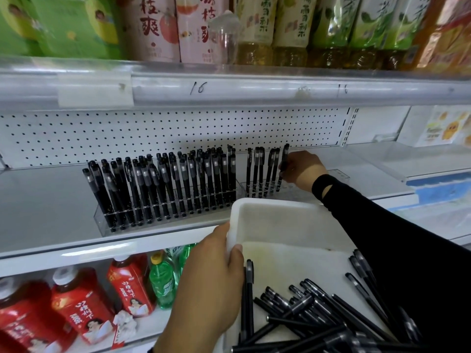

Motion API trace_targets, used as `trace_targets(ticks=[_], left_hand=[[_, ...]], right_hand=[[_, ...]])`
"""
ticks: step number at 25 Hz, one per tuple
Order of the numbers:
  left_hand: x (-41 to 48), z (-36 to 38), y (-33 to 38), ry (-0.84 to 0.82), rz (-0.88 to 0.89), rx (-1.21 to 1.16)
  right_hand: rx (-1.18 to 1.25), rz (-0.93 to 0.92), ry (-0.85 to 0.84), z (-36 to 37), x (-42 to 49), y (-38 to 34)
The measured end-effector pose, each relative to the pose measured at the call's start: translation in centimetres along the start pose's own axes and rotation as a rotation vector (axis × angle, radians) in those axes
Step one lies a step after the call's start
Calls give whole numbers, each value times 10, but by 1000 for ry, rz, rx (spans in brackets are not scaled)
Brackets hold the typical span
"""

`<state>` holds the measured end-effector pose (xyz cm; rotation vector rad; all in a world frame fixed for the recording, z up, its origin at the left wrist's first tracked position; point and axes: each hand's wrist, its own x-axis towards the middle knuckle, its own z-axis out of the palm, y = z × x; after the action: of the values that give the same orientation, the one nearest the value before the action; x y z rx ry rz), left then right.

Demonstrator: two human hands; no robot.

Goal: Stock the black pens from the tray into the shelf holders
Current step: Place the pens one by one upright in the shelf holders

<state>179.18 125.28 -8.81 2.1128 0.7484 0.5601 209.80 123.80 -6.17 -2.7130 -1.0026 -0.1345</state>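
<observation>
Head view. Clear holder, L [102,220], on the grey shelf [46,200] in front of the pegboard [127,133]: packed w/ upright pens [165,184], caps up, most leaning slightly. Clear holder, R [339,174], just beside the first: approx. six pens [260,171] standing at its L end; the rest of it partly hidden by the R hand.

White tray [267,220] was held below shelf level, its far rim overlapping the shelf edge. Its far half was bare; loose black pens [318,317] lay criss-crossed in a heap at the near end, a couple lying apart along the L wall.

Left hand [211,289]: gripped the tray's L rim, thumb hooked over the rim to the inside; remaining fingers hidden under the tray.

Right hand [303,169], black sleeve: fingers curled together and pinching one black pen [284,164] at mid-barrel. The pen stood near-upright, cap up, lower end down inside the R holder, next to the pens already there.

Shelf below: red bottles [81,309] and a green bottle [161,284].
</observation>
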Motion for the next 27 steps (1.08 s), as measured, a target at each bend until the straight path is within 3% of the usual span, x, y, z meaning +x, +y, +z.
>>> trace_targets(ticks=[9,15,17,19,22,24,27], left_hand=[[1,0,-2,7,-15,1],[2,1,-2,4,-15,1],[1,1,-1,7,-17,9],[0,2,0,7,-13,18],[-2,2,4,12,-15,21],[-4,1,7,19,-19,33],[-5,0,6,38,-12,32]], right_hand=[[-119,16,-125,9,11,3],[242,-86,152,-43,-53,14],[355,-218,-13,-58,-87,7],[355,-302,-318,-60,-112,-1],[79,-348,-671,-35,-133,-14],[-34,-344,-720,-10,-143,-23],[28,-297,-724,13,-155,-44]])
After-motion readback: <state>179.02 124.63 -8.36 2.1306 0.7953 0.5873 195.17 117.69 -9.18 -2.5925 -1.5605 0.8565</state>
